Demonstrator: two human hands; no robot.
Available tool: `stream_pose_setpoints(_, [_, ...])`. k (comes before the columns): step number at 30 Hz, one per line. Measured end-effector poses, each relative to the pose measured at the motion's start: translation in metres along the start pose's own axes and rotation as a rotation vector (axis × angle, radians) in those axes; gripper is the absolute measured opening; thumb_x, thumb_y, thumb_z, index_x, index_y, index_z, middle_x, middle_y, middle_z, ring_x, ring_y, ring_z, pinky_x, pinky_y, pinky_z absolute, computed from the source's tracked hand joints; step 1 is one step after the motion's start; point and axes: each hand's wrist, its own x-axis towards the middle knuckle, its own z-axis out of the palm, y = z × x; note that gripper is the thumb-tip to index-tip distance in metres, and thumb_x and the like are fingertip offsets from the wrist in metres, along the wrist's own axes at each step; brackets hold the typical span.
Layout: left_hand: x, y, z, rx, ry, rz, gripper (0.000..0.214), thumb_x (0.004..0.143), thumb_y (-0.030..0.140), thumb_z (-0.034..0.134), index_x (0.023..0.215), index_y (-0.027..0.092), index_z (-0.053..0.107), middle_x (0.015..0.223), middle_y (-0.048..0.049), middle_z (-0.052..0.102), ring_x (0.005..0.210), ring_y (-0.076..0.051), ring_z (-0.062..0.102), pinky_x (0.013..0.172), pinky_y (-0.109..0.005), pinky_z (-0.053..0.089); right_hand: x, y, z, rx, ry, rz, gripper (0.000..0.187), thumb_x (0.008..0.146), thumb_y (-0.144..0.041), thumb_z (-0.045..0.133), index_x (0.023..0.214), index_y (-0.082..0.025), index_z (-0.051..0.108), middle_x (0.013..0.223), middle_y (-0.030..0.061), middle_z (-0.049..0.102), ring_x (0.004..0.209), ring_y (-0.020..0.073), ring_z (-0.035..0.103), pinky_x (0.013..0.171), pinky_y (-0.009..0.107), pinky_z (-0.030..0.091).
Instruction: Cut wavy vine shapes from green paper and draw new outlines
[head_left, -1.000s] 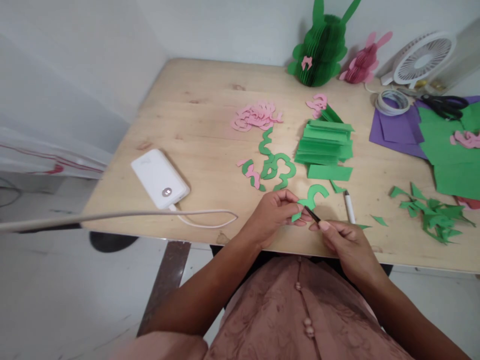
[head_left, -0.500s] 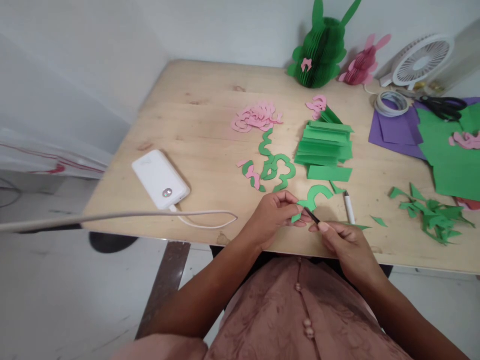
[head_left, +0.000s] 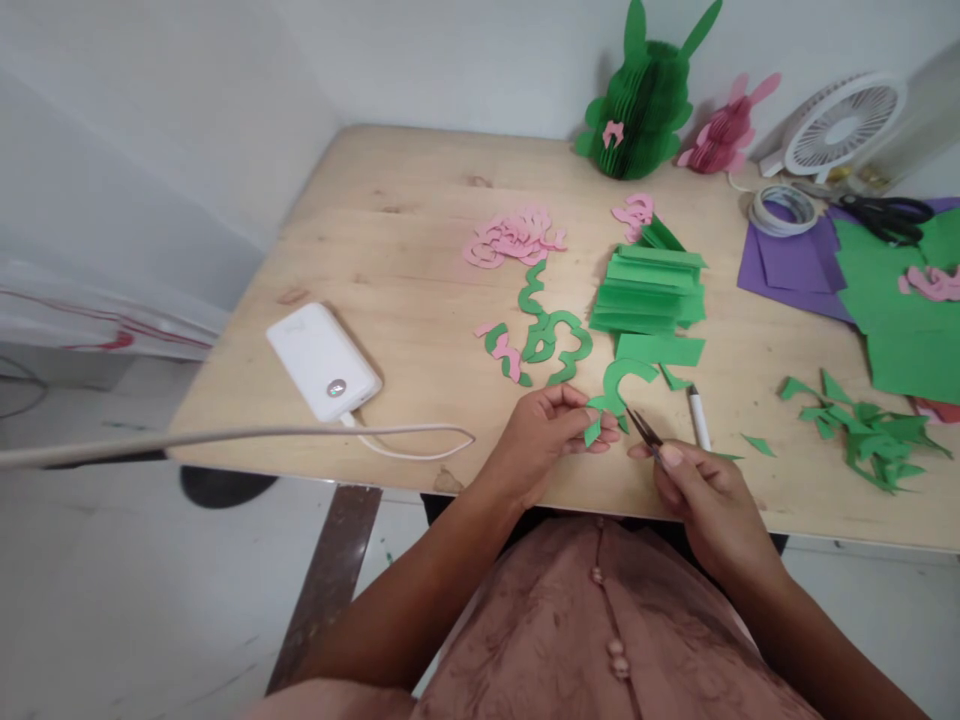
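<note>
Pinched in my left hand (head_left: 541,435) is a curved green paper cutout (head_left: 628,376), its hooked end reaching up and right past my fingertips. My right hand (head_left: 705,485) grips a small pair of dark scissors (head_left: 645,430). Their slim blades are slightly apart and point up and left, just right of the paper; the handles are hidden in my fingers. A white marker pen (head_left: 699,418) lies beyond my right hand. Close by is a stack of folded green paper strips (head_left: 649,290). Loose green cutouts (head_left: 559,338) lie beyond my left hand.
A white power bank (head_left: 322,360) with a cable sits at left. Pink cutouts (head_left: 514,238), green scraps (head_left: 862,430) and purple sheets (head_left: 795,255) lie about. Tape rolls (head_left: 782,210), black-handled scissors (head_left: 885,212), a fan (head_left: 844,122) and paper rabbits (head_left: 641,110) stand farther back.
The scissors have drawn back rightward from the green cutout, and their blades have parted. The cutout has turned slightly in my left hand, its curved end shifting left and up.
</note>
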Motion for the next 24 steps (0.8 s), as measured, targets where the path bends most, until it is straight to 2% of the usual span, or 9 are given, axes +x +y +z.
stream_pose_setpoints(2, [-0.001, -0.001, 0.001, -0.025, 0.016, -0.002, 0.027, 0.064, 0.022, 0.075, 0.073, 0.016, 0.050, 0.070, -0.0022, 0.071, 0.065, -0.015, 0.069, 0.068, -0.027, 0.053, 0.001, 0.000, 0.001, 0.005, 0.027, -0.026, 0.040, 0.078, -0.054, 0.062, 0.077, -0.015, 0.070, 0.050, -0.0068, 0.028, 0.046, 0.0089, 0.022, 0.044, 0.024, 0.017])
stream_pose_setpoints(7, [-0.004, -0.007, 0.004, -0.087, 0.040, 0.019, 0.030, 0.063, 0.023, 0.076, 0.076, 0.017, 0.051, 0.070, -0.0017, 0.070, 0.066, -0.016, 0.069, 0.070, -0.028, 0.053, 0.008, -0.002, 0.012, 0.074, 0.222, -0.103, 0.033, 0.070, -0.048, 0.072, 0.083, -0.017, 0.072, 0.051, -0.0058, 0.037, 0.046, 0.0087, 0.027, 0.044, 0.024, 0.019])
stream_pose_setpoints(9, [-0.006, -0.010, 0.006, -0.104, 0.044, 0.031, 0.029, 0.063, 0.023, 0.076, 0.075, 0.017, 0.051, 0.068, -0.0011, 0.069, 0.067, -0.016, 0.069, 0.071, -0.029, 0.052, 0.011, -0.005, 0.018, 0.089, 0.253, -0.116, 0.033, 0.069, -0.047, 0.073, 0.084, -0.017, 0.072, 0.052, -0.0050, 0.042, 0.046, 0.0085, 0.027, 0.043, 0.024, 0.020])
stream_pose_setpoints(12, [-0.009, -0.014, 0.010, -0.110, 0.042, 0.033, 0.026, 0.064, 0.022, 0.076, 0.074, 0.016, 0.052, 0.067, -0.0005, 0.068, 0.065, -0.015, 0.067, 0.069, -0.028, 0.052, 0.017, -0.011, 0.026, 0.089, 0.247, -0.121, 0.032, 0.069, -0.046, 0.073, 0.081, -0.017, 0.072, 0.053, -0.0039, 0.047, 0.044, 0.0077, 0.028, 0.041, 0.023, 0.020])
stream_pose_setpoints(15, [-0.011, -0.017, 0.011, -0.101, 0.033, 0.025, 0.022, 0.066, 0.022, 0.074, 0.072, 0.016, 0.054, 0.065, -0.0001, 0.067, 0.062, -0.014, 0.065, 0.065, -0.026, 0.051, 0.022, -0.015, 0.029, 0.124, 0.209, -0.129, 0.026, 0.067, -0.041, 0.075, 0.074, -0.017, 0.069, 0.052, -0.0048, 0.047, 0.043, 0.0068, 0.029, 0.040, 0.022, 0.021])
stream_pose_setpoints(21, [-0.011, -0.013, 0.009, -0.065, 0.037, 0.025, 0.019, 0.068, 0.026, 0.073, 0.071, 0.014, 0.059, 0.066, -0.0006, 0.066, 0.060, -0.012, 0.063, 0.069, -0.027, 0.051, 0.026, -0.020, 0.029, 0.141, 0.147, -0.122, 0.019, 0.068, -0.035, 0.075, 0.068, -0.017, 0.068, 0.052, -0.0054, 0.050, 0.043, 0.0063, 0.031, 0.040, 0.022, 0.022])
stream_pose_setpoints(24, [-0.009, -0.011, 0.011, -0.021, 0.031, 0.049, 0.020, 0.066, 0.027, 0.074, 0.070, 0.014, 0.059, 0.063, -0.0003, 0.065, 0.058, -0.012, 0.061, 0.065, -0.026, 0.050, 0.027, -0.022, 0.028, 0.123, 0.138, -0.115, 0.019, 0.067, -0.035, 0.074, 0.066, -0.017, 0.067, 0.051, -0.0054, 0.049, 0.042, 0.0061, 0.030, 0.040, 0.022, 0.021])
